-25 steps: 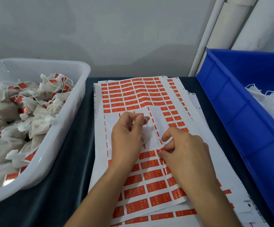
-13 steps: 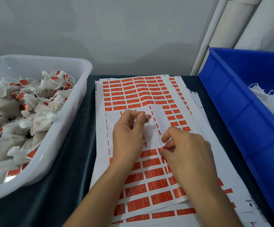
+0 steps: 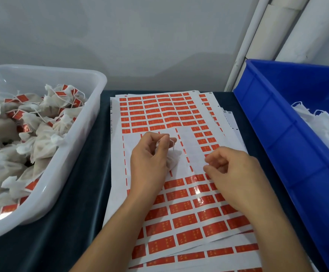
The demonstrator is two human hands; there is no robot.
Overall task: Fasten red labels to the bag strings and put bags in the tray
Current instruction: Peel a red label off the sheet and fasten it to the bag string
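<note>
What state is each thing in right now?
left hand: pinching a bag's string
bag: held over the sheet, unlabelled
right hand: fingers curled at the label sheet
label sheet: partly peeled
white tray: filled with labelled bags
blue bin: holds unlabelled bags

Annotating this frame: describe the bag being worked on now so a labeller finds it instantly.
Start at the label sheets lying between the white tray and the blue bin. On the sheets' bare white patch, the left hand pinches one small white bag. It is the only bag outside both containers, and no red label shows on it.
</note>
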